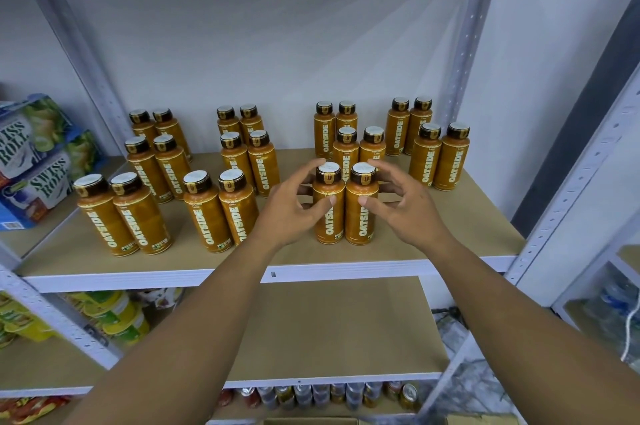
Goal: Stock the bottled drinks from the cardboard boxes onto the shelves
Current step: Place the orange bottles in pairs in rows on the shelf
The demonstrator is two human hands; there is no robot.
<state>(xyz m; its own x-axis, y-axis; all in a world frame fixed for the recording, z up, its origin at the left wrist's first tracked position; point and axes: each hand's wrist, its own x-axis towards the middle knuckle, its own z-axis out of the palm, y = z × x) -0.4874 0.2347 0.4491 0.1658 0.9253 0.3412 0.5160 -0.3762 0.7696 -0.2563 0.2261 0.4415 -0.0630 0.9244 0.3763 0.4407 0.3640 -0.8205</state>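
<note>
The left hand [294, 206] covers the side of one front bottle [330, 220], and the right hand [405, 206] covers the side of the neighbour bottle [361, 216]. Fingertips behind the necks are hidden, so grip or mere touch cannot be told. Just beyond the hands, two rear bottles [347, 147] show only caps and upper labels. Far to the left of the left hand, the Swiss roll boxes [31, 161] are cut by the edge. Below the forearms, the cans [329, 395] are blurred, and a cardboard box [311, 421] is cut off.
</note>
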